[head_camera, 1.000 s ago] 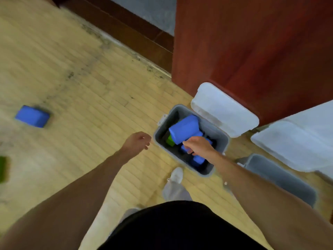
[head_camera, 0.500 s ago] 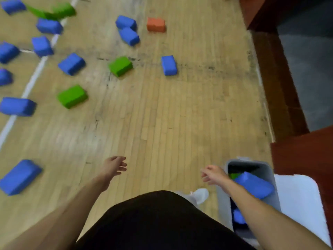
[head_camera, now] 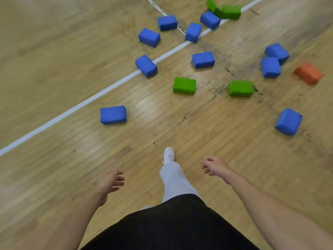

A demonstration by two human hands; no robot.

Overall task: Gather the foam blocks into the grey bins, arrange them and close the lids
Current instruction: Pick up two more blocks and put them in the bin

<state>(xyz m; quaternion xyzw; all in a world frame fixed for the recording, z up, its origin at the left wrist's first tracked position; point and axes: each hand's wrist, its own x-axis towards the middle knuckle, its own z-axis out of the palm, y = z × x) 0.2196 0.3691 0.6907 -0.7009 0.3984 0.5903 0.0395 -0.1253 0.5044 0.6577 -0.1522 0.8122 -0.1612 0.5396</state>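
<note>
Several foam blocks lie scattered on the wooden floor ahead. The nearest are a blue block (head_camera: 113, 115) at the left, a green block (head_camera: 184, 85) in the middle, another green block (head_camera: 240, 88) and a blue block (head_camera: 288, 121) at the right. An orange block (head_camera: 308, 73) lies far right. More blue blocks and green ones sit farther off around the white line. My left hand (head_camera: 111, 181) and my right hand (head_camera: 214, 166) hang low over bare floor with loose fingers, holding nothing. No grey bin is in view.
A white painted line (head_camera: 86, 102) crosses the floor diagonally. My white shoe (head_camera: 169, 154) and pale trouser leg step forward between my hands. Bare floorboards stretch between me and the nearest blocks.
My right hand let go of the blue block in the grey bin. I turned away from the bins toward the scattered blocks and stepped forward; both hands now hang free.
</note>
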